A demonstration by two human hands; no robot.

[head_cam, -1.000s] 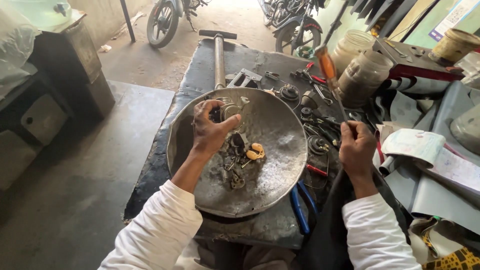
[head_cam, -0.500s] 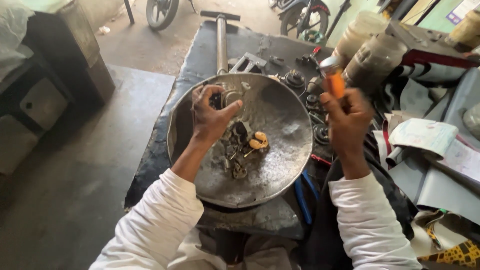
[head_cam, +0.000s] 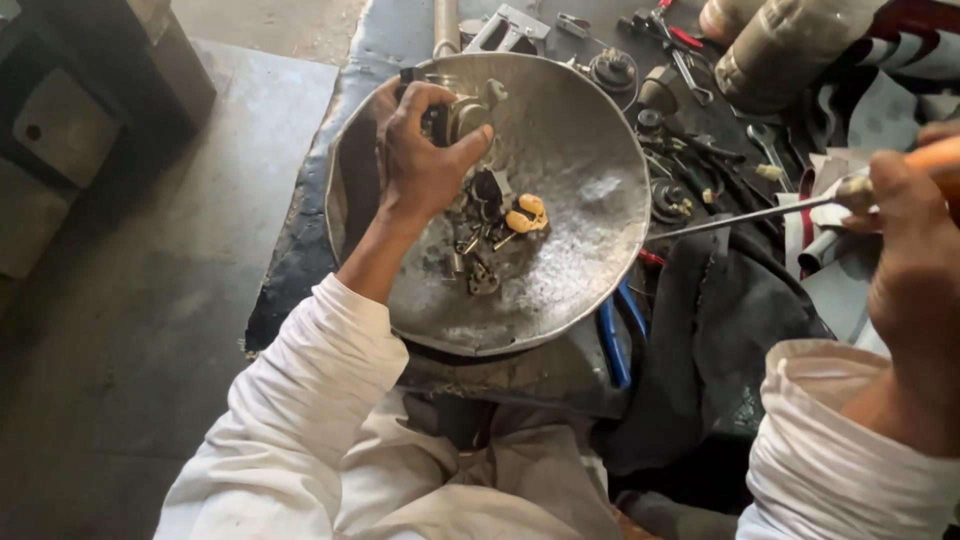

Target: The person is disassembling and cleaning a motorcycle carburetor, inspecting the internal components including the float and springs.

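Right hand (head_cam: 915,250) nearest, clenched on orange-handled screwdriver (head_cam: 760,210), thin stiff shaft pointing toward metal pan (head_cam: 590,270) on bench (head_cam: 400,40). Farther, left hand (head_cam: 425,165) grasping small metal part (head_cam: 462,115) at pan's far rim: probably rigid, heavyish, oily; best pinched across its body.

I see open room across the near and right side of the metal bowl (head_cam: 560,270); its middle is blocked by a heap of small parts (head_cam: 490,235). Right of the bowl, tools and sockets (head_cam: 690,140) crowd the tabletop (head_cam: 300,250). The floor (head_cam: 150,330) on the left lies open.
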